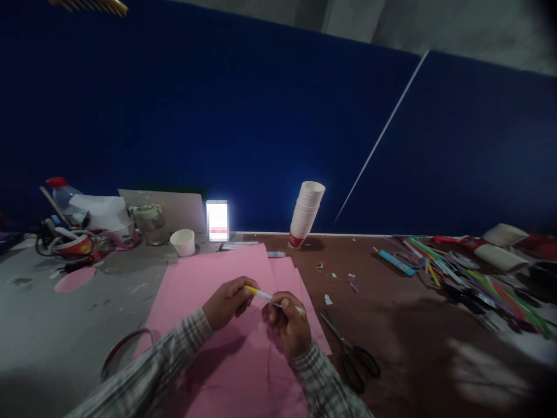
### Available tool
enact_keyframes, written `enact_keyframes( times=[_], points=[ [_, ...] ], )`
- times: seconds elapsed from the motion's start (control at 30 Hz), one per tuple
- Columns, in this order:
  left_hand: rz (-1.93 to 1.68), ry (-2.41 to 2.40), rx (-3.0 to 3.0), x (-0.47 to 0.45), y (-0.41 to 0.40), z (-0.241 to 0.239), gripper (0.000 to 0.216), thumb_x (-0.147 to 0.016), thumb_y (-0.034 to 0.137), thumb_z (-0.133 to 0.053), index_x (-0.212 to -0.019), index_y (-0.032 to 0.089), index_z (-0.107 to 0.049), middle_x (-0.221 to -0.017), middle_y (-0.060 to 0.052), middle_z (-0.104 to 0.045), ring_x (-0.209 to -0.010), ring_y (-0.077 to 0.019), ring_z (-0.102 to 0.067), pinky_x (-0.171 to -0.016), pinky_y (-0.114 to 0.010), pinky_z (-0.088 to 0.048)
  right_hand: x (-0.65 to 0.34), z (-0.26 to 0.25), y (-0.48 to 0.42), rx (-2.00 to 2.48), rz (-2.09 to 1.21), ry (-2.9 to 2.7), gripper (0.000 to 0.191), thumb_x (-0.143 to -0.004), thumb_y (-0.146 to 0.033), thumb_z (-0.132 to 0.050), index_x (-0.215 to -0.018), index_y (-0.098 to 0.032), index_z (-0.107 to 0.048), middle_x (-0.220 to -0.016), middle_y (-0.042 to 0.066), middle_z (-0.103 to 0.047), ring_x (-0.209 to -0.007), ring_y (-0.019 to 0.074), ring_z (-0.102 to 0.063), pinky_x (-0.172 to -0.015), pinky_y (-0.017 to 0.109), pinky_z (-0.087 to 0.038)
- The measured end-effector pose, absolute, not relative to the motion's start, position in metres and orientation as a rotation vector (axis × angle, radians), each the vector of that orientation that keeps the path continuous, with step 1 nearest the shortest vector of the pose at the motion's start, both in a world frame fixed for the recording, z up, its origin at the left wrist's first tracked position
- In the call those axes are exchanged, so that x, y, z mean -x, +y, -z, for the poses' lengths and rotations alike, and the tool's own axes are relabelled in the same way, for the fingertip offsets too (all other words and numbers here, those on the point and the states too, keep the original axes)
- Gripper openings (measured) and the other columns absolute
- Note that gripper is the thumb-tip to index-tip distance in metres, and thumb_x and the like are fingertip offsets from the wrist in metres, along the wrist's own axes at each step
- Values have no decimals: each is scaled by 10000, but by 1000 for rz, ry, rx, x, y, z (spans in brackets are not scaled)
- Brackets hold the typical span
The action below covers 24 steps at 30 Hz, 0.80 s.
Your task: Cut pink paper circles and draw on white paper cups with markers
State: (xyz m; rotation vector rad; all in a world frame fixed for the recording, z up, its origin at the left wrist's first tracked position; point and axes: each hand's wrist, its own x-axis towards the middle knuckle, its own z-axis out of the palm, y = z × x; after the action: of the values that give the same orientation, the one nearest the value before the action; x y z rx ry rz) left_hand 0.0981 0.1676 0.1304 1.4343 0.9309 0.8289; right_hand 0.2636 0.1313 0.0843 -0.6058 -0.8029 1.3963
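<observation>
Plaid sleeves (150, 367) | left hand (225, 302) pinching end of marker (264, 295) | right hand (293, 330) gripping barrel

The marker (263, 295) is white with yellow ends. The sleeves (187, 339) carry a grey-and-white plaid. The paper (217, 271) is pink, the disc (75, 280) pink too. The table (369, 302) is grey to the left, dark brown to the right. The stacked cups (307, 212) are white, red-printed at the base. The scissors (347, 346) are black-handled, the tube (395, 263) turquoise, the bottle cap (57, 182) red, the wall (261, 116) deep blue.
</observation>
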Motion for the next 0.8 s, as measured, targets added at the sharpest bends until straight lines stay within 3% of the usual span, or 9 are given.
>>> enact_keyframes(
  times=[0.23,0.43,0.57,0.67,0.73,0.8],
  points=[
    [-854,1002,-1534,-105,160,-131,356,-866,506,-478,-870,165,-579,-533,81,-409,-435,-84,-336,-434,-233,-275,-259,-84,130,543,-1444,-771,316,-813,-507,-676,-789,-192,-685,-468,-37,-536,-425,110,-499,-415,204,-341],
    [-1015,1369,-1654,-77,140,-131,410,-894,340,-435,-1265,166,-428,-614,77,-498,-465,-119,-446,-504,-256,-407,-268,-85,127,683,-1426,-957,331,-791,-499,-704,-849,-173,-692,-579,-1,-602,-470,102,-477,-417,203,-328],
    [-999,1401,-2093,-51,79,-109,210,-905,295,-476,-1057,208,-593,-752,-18,-606,-662,-166,-580,-634,-283,-474,-272,-96,128,913,-1215,-1142,298,-810,-438,-673,-957,-180,-667,-598,-34,-553,-475,98,-460,-450,220,-384],
    [-870,1303,-2342,-47,35,-90,145,-895,228,-487,-932,229,-627,-870,-64,-636,-793,-190,-590,-734,-293,-483,-265,-109,136,1062,-1081,-1403,254,-852,-350,-588,-1034,-182,-649,-626,-31,-560,-482,112,-478,-463,235,-411],
    [-752,1294,-2426,-48,18,-82,112,-861,180,-506,-847,226,-607,-839,-53,-615,-791,-192,-566,-740,-297,-475,-252,-117,147,1093,-943,-1694,256,-862,-272,-539,-1073,-185,-655,-726,5,-627,-578,141,-559,-562,266,-481],
    [-646,1304,-2477,-49,10,-77,89,-818,142,-535,-800,220,-576,-845,-44,-604,-813,-196,-550,-761,-309,-469,-233,-123,163,1095,-765,-2031,304,-838,-197,-541,-1117,-192,-660,-932,56,-686,-807,184,-636,-782,321,-520]
  ],
)
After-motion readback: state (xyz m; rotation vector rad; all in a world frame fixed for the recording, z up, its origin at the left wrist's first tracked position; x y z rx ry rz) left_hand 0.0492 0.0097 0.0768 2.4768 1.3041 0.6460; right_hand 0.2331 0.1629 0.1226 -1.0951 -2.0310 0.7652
